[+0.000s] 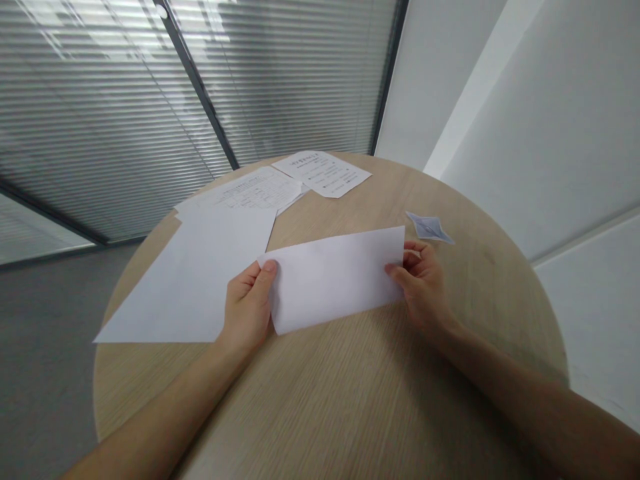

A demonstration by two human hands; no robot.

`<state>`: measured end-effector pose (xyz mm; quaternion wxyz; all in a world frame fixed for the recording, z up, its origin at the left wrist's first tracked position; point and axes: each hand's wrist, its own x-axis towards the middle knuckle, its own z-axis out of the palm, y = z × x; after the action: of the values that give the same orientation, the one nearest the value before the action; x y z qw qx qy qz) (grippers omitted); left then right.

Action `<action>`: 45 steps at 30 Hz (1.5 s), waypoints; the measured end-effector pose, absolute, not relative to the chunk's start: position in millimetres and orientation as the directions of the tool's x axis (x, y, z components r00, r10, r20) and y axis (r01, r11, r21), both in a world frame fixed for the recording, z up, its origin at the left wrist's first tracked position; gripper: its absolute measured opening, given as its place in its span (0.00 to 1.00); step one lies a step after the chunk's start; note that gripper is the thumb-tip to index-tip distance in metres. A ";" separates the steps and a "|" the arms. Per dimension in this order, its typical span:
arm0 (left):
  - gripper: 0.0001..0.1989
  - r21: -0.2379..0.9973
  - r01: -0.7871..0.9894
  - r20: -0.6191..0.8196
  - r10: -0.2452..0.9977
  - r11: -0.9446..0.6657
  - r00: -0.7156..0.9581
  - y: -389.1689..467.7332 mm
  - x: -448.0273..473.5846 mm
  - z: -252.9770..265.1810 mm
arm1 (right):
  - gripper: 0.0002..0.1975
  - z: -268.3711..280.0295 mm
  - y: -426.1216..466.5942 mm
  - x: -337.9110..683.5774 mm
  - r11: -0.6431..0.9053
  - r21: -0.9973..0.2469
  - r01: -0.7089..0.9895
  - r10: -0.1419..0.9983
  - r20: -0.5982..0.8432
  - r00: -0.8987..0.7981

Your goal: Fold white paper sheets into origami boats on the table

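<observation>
A blank white sheet of paper [335,280], a wide rectangle that looks folded, is held up in front of me over the table. My left hand [249,300] pinches its left edge, thumb on the near face. At the right edge my right hand [423,280] grips it the same way, thumb in front and fingers behind. The fingers behind the paper are partly hidden. Just beyond my right hand lies a small folded paper shape [430,228], bluish white with pointed ends. Left of my left hand, larger blank white paper [195,287] lies flat.
The round wooden table [320,400] carries everything. Printed sheets [260,190] overlap at its back left, and another printed sheet [325,172] lies at the far edge. Beyond stand glass panels with blinds [300,80] and a white wall [550,120] on the right.
</observation>
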<state>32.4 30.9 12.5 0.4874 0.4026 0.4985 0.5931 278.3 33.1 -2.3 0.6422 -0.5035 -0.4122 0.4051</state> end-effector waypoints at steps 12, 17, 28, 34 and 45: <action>0.16 0.985 -0.173 -0.033 0.977 -0.005 -0.211 29.8 34.6 15.9 | 0.13 -3.4 31.1 280.5 0.060 -0.996 -0.060 0.961 0.041 0.273; 0.15 0.985 -0.171 -0.049 0.975 0.012 -0.215 30.2 34.5 16.7 | 0.13 -4.3 30.9 280.9 0.055 -0.998 -0.041 0.962 0.042 0.268; 0.13 0.988 -0.153 -0.048 0.970 0.011 -0.240 30.3 33.4 15.6 | 0.14 0.0 29.9 277.7 0.074 -0.997 -0.012 0.959 0.068 0.274; 0.13 0.990 -0.142 -0.046 0.967 0.010 -0.250 29.8 34.4 16.5 | 0.17 0.1 31.9 276.4 0.181 -0.983 0.012 0.904 0.171 0.391; 0.16 0.990 -0.143 -0.016 0.968 -0.021 -0.252 31.5 32.6 13.4 | 0.12 -0.1 31.6 278.1 0.154 -0.987 0.044 0.880 0.157 0.448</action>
<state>32.6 31.5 13.4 0.4666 0.3952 0.5216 0.5950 278.1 31.6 -0.1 0.6388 -0.5621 -0.4109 0.3274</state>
